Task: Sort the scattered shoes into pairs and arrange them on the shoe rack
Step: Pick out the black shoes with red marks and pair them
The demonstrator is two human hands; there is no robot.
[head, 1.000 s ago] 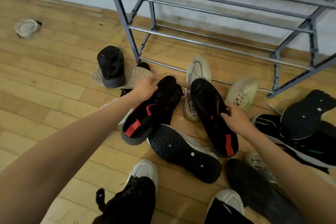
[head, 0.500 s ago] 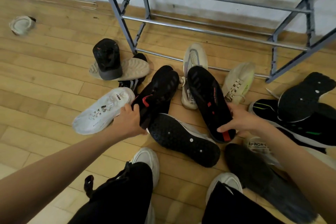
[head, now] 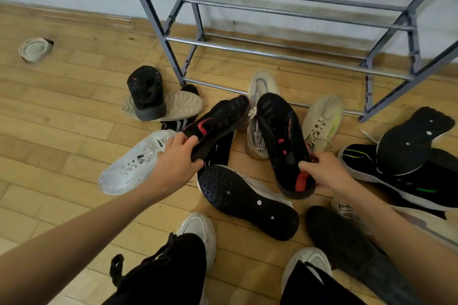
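Nearest us, our own white worn sneakers (head: 198,230) are standing on the pale wooden plank floor (head: 62,131). Just beyond them, our left hand (head: 173,163) is curling its fingers round the heel end of a black trainer with a pink mark (head: 218,119). Our right hand (head: 324,176) is gripping the heel of a matching black trainer with red sole patches (head: 280,136), which is turned sole-up.

We are judging that one pair is matched and in hand, and little more. No shoe is sitting on the grey metal shoe rack (head: 272,56) in the part we are seeing.

Around the held pair, an upturned black sole with white dots (head: 247,200), a white lace-up sneaker (head: 131,166), a beige knit sneaker (head: 260,84), a cream sneaker with yellow-green trim (head: 322,119) and black trainers with green stripes (head: 396,181) are lying unsorted. They are crowding the floor in front of the bottom rail, so we are probably going to be lifting the pair over them.

Beside the rack's left leg, a black shoe (head: 146,91) is standing on an upturned beige ribbed sole (head: 183,104). Farthest off, a lone beige shoe (head: 34,49) is lying well apart near the wall.
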